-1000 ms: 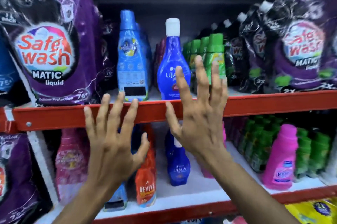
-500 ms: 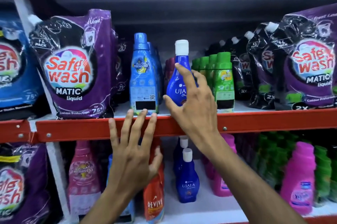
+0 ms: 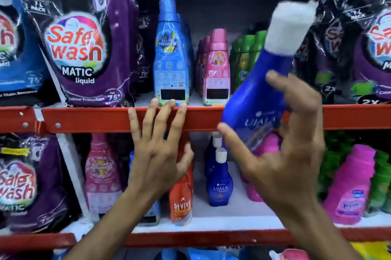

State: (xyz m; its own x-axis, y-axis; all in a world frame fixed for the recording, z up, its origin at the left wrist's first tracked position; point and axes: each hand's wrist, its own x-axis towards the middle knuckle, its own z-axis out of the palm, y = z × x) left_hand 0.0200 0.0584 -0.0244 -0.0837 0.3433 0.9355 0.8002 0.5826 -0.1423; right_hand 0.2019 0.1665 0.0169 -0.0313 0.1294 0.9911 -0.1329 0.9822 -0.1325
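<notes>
My right hand grips a dark blue Ujala bottle with a white cap, lifted off the upper shelf and tilted to the right, in front of the red shelf rail. Thumb and fingers curl around the bottle's lower body. My left hand is spread with straight fingers, its fingertips lying against the red rail just below a light blue bottle.
The upper shelf holds purple Safewash pouches, pink bottles, green bottles and dark pouches at the right. The lower shelf carries Ujala bottles, a red Revive pouch, and pink bottles.
My right hand closed on the blue Ujala bottle and pulled it off the upper shelf toward me, tilting it right. The pink bottles behind it now show. My left hand stays at the rail.
</notes>
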